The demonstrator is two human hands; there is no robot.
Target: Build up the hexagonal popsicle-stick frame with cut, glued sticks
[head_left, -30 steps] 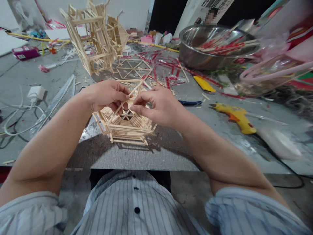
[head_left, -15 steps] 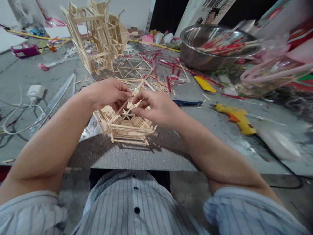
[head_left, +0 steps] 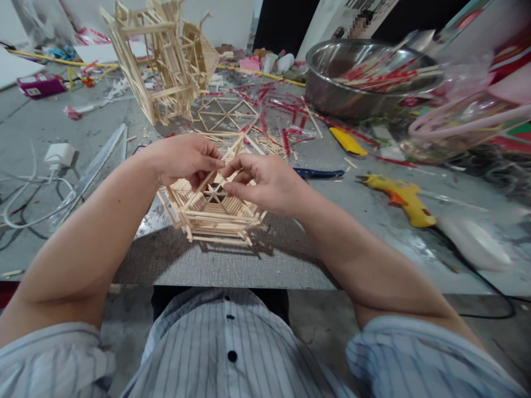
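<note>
A hexagonal frame of stacked wooden sticks (head_left: 219, 225) stands before me on a dark board, with spoke-like sticks visible inside it. Thin sticks rise to a peak above its opening. My left hand (head_left: 187, 159) is closed in a pinch on a slanting wooden stick (head_left: 204, 183) over the frame. Opposite it, my right hand (head_left: 267, 181) bends its thumb and fingers in around the stick joint near the peak. The fingertips of both hands almost meet, and they partly hide what lies between them.
A taller stick structure (head_left: 155, 72) stands behind, beside a flat hexagon of sticks (head_left: 228, 115). Red wrapper scraps lie near a steel basin (head_left: 321, 91). At right rest a yellow glue gun (head_left: 400, 199) with its cord and dark blue pliers (head_left: 319, 173); a white charger (head_left: 60, 156) is left.
Both hands hold nearly the same place, with only slight shifts of the fingertips. The stick frame stays where it was.
</note>
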